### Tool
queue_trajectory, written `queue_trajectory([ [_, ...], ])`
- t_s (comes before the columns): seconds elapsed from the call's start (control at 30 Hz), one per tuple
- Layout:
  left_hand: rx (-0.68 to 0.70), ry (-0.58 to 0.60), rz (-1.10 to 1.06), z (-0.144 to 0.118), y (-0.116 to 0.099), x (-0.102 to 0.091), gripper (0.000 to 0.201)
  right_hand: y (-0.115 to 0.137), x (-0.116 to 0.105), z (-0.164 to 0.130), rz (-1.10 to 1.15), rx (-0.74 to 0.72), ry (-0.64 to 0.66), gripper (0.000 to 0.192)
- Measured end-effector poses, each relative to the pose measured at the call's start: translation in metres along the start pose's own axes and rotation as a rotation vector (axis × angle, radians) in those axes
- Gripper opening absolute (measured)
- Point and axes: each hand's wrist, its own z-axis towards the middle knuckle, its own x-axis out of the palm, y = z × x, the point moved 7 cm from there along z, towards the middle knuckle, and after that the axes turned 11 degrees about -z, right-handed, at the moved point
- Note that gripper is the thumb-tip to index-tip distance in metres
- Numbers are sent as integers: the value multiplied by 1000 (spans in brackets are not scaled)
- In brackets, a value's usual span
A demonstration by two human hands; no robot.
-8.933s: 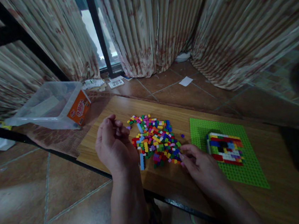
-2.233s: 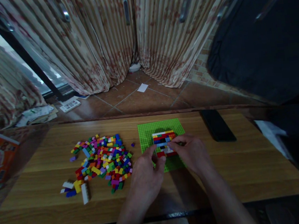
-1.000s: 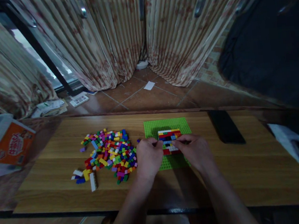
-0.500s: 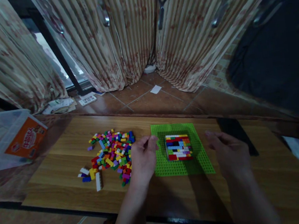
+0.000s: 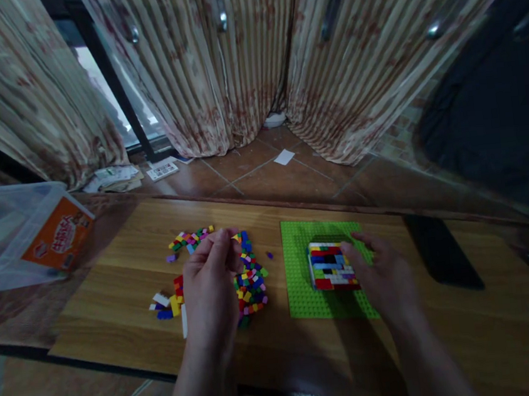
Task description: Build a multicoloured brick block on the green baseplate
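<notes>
Wooden table (image 5: pixel 123 288) before striped curtains (image 5: pixel 249 54); left hand (image 5: pixel 210 285) pinched narrow, right hand (image 5: pixel 386 273) loosely spread.

multicoloured brick block (image 5: pixel 331 265) on green baseplate (image 5: pixel 303 282), loose bricks (image 5: pixel 250 281) left

Dim room: striped curtains (image 5: pixel 240 55), tiled floor (image 5: pixel 262 173), perhaps a window (image 5: pixel 110 82).

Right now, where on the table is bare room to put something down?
Bare wood lies between the green baseplate and the black phone, and along the table's near edge. It is crowded around the loose brick pile.
</notes>
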Motion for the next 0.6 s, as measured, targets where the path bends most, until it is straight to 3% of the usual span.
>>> queue_trajectory([
  [0.2, 16, -12, -49, 1, -9, -8, 16, 4, 26, -7, -114, -25, 69, 56],
  [0.6, 185, -140, -156, 13, -50, -50, 17, 1, 31, -7, -133, -50, 106, 55],
])
